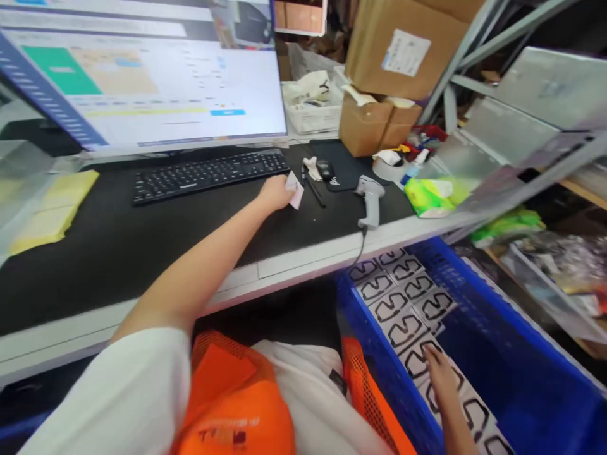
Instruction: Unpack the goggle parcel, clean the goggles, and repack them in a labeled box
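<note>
My left hand (277, 191) reaches across the black desk mat (142, 234) and is closed on a small white paper slip (296, 188), just right of the black keyboard (208, 174). My right hand (441, 373) lies low in the blue plastic crate (512, 354), fingers stretched flat on one of several grey packets (403, 303) printed with black outlines. A grey barcode scanner (370, 199) rests on the mat near the desk's front edge, between the two hands.
A large monitor (142, 69) stands behind the keyboard. A mouse (325, 169) sits on its pad, a pen (313, 189) beside it. Cardboard boxes (403, 57), a green tissue pack (431, 196), yellow sheets (52, 208) and metal shelving (521, 107) surround the desk.
</note>
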Action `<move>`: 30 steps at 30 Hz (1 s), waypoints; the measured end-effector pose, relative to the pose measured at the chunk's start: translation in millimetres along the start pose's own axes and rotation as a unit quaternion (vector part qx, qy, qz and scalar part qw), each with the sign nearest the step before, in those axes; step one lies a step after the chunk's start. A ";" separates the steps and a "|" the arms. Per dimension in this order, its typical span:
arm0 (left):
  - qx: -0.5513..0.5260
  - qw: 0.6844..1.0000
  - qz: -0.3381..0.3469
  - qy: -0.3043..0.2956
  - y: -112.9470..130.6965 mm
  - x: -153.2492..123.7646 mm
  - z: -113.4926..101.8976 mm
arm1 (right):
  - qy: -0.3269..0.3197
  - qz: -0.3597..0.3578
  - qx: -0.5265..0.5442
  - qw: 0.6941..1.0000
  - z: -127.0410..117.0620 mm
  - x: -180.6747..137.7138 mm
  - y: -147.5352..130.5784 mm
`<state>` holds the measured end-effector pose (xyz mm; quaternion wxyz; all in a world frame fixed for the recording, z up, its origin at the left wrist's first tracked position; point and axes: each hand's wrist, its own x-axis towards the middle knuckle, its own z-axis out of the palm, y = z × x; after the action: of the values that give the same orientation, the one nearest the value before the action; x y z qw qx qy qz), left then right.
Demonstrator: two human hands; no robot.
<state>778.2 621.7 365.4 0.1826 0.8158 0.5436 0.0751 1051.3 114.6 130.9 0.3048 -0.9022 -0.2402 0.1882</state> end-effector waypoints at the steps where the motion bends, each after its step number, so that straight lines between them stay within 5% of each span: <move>1: -0.012 1.000 0.017 0.001 2.8 -12.1 -4.0 | -0.017 -0.004 0.021 1.000 6.7 -2.5 -8.4; 5: -0.074 0.988 0.105 -0.087 33.2 -84.9 -2.8 | -0.102 -0.063 0.131 0.984 25.5 -26.4 -59.8; 8: -0.230 0.939 0.187 -0.177 65.9 -153.8 23.5 | -0.173 -0.170 0.242 0.940 21.3 -59.0 -109.8; 11: -0.340 0.887 0.158 -0.271 84.3 -216.3 66.6 | -0.194 -0.320 0.328 0.868 6.8 -87.0 -146.6; 13: -0.384 0.876 0.110 -0.269 86.7 -246.9 97.3 | -0.148 -0.348 0.351 0.857 -3.3 -99.5 -154.2; 18: -0.442 0.842 0.069 -0.301 91.6 -296.6 153.3 | -0.066 -0.328 0.350 0.875 -20.8 -129.4 -128.4; 24: -0.407 0.825 0.123 -0.373 105.9 -349.1 177.1 | 0.022 -0.220 0.314 0.923 -56.0 -147.9 -90.2; 27: -0.405 0.842 0.117 -0.338 100.3 -365.9 183.6 | 0.096 -0.181 0.313 0.927 -122.9 -152.9 -58.6; 30: -0.400 0.867 0.081 -0.285 87.1 -377.6 189.3 | 0.124 -0.173 0.309 0.927 -228.3 -164.1 -5.0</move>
<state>763.7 205.7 252.7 0.6334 0.7002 0.3230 0.0648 1027.1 -76.8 335.5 0.6236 -0.7240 -0.2828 0.0836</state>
